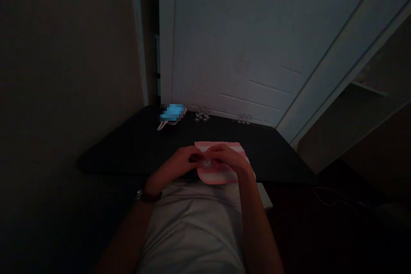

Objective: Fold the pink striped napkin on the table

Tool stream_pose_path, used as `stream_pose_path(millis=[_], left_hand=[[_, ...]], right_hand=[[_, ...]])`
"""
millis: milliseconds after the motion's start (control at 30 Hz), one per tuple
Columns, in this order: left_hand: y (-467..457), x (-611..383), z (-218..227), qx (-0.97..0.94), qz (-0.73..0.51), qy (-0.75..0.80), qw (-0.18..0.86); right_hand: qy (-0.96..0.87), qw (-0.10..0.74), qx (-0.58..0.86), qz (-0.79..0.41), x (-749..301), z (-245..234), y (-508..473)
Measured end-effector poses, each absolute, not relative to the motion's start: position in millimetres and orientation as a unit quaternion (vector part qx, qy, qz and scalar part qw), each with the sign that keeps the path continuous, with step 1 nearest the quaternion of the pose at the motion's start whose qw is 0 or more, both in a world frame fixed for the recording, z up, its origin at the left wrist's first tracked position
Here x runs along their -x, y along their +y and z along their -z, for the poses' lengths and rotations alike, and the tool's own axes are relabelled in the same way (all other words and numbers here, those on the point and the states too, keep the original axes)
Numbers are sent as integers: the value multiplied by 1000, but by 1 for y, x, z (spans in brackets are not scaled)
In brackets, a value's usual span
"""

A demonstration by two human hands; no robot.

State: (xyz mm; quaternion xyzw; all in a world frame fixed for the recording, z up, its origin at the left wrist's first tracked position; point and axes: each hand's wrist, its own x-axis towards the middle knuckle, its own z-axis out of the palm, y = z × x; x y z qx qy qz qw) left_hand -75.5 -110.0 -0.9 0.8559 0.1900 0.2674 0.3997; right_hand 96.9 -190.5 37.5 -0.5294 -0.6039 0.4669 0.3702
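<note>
A pink-and-white striped cloth [221, 176] lies at the near edge of the black table, under my hands. My left hand [184, 159], with a dark band on its wrist, has its fingers curled in from the left. From the right, my right hand [229, 157] meets it, fingertips close together. Between them they pinch a small shiny, clear-looking piece [207, 162] just over the cloth. Its exact kind is too dark and small to make out. Fingers partly cover both it and the cloth.
Along the table's [135, 145] back edge sit two clusters of small shiny pieces, a left cluster [202, 115] and a right cluster [244, 119]. A phone-like device with a lit blue screen [173, 112] lies at the back left. A pale door panel [224, 30] rises behind.
</note>
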Motion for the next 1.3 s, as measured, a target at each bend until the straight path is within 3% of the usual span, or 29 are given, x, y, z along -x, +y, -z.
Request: stream_pose_path(millis=[267,533,1300], left_hand=[[-108,76,13,-852,-284,213,384],[-104,78,17,-840,-289,208,409],[-112,79,8,-817,-307,180,454]], right_hand=[[-566,396,575,-439,-129,-38,-214],[-459,482,638,-388,-187,-34,-261],[-562,471,492,-469,-81,-32,-199]])
